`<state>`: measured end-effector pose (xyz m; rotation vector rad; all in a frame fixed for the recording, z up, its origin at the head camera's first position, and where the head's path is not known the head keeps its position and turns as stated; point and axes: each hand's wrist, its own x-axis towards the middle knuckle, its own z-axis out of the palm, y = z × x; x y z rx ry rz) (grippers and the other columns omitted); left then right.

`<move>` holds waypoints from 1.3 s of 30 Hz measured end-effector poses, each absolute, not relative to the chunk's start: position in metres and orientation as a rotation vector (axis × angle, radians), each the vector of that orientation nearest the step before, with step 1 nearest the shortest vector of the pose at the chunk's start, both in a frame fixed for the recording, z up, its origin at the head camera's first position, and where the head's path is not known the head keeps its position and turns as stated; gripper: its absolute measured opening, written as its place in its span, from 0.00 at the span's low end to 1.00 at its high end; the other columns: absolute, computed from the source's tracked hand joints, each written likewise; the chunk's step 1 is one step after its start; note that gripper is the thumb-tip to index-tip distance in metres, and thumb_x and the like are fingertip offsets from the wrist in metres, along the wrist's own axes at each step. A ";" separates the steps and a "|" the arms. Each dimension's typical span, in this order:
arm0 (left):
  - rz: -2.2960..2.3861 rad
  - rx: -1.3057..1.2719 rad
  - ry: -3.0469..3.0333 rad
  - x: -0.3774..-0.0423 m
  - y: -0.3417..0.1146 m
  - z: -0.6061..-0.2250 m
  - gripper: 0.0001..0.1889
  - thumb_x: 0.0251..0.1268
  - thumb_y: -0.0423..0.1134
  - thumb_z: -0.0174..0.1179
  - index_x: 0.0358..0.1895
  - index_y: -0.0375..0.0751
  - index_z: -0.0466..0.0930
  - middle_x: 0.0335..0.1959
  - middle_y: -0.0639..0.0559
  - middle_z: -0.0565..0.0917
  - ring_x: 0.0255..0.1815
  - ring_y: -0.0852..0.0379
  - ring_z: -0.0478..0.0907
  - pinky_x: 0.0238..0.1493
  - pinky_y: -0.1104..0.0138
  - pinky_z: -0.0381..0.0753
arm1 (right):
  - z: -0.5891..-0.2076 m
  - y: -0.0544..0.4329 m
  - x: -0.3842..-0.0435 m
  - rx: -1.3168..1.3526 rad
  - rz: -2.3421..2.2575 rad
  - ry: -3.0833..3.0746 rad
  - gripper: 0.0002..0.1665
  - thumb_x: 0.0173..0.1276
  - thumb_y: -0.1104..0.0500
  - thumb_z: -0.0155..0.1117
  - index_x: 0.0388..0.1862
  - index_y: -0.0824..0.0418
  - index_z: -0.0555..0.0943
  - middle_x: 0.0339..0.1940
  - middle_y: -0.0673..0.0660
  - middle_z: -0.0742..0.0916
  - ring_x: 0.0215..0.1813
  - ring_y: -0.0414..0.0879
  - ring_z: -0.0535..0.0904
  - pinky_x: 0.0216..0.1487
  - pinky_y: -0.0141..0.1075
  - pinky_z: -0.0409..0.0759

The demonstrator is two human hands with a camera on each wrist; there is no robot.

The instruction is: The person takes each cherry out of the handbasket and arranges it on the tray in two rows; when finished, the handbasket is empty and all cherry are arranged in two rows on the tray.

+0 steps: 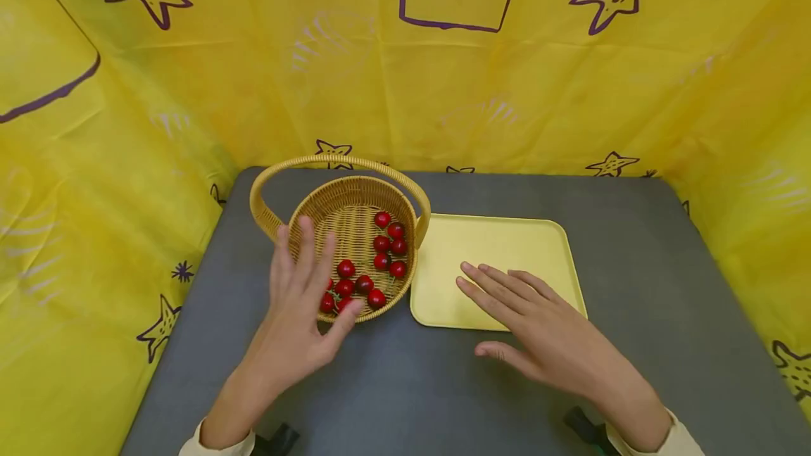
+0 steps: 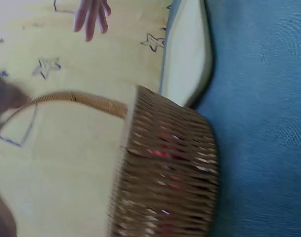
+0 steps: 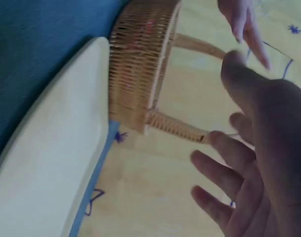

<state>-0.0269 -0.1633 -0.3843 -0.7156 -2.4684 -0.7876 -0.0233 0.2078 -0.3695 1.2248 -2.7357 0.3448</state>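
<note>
A round wicker basket [image 1: 355, 192] with a tall arched handle stands on the left half of the table. Several dark red cherries [image 1: 364, 284] lie inside it, some hidden behind my left hand [image 1: 298, 308]. That hand is spread above the basket's near left side and holds nothing. To the right of the basket lies a pale yellow rectangular tray [image 1: 437, 259], bare on top. My right hand [image 1: 545, 333] hovers over its near right part, fingers extended, thumb apart, holding nothing. In the right wrist view the right hand's fingers [image 3: 217, 170] are loosely bent around air.
A grey cloth [image 1: 652, 287] covers the table. Yellow fabric [image 1: 355, 69] with purple star drawings hangs at the back and both sides. The basket's handle [image 1: 342, 158] arches above its rim, and the basket's right side meets the tray's left edge in the head view.
</note>
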 end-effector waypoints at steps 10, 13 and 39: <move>-1.918 0.144 -2.258 -0.059 -0.208 -0.408 0.54 0.78 0.33 0.59 0.84 0.65 0.21 0.85 0.70 0.23 0.85 0.64 0.21 0.84 0.57 0.30 | -0.348 0.170 -0.039 1.190 0.545 -2.654 0.42 0.79 0.43 0.64 0.86 0.48 0.62 0.82 0.46 0.71 0.79 0.42 0.71 0.76 0.45 0.72; -2.105 0.266 -2.344 -0.072 -0.213 -0.419 0.52 0.82 0.37 0.55 0.83 0.66 0.19 0.84 0.70 0.21 0.85 0.60 0.22 0.85 0.53 0.31 | -0.343 0.155 -0.045 1.178 0.570 -2.641 0.37 0.80 0.42 0.62 0.83 0.49 0.68 0.79 0.47 0.76 0.77 0.43 0.73 0.73 0.46 0.76; -2.293 0.222 -2.170 -0.083 -0.210 -0.443 0.39 0.77 0.18 0.35 0.88 0.40 0.39 0.88 0.43 0.50 0.86 0.46 0.50 0.82 0.57 0.56 | -0.365 0.027 -0.084 1.047 0.388 -2.872 0.11 0.76 0.51 0.69 0.44 0.58 0.84 0.35 0.52 0.83 0.36 0.44 0.82 0.33 0.35 0.84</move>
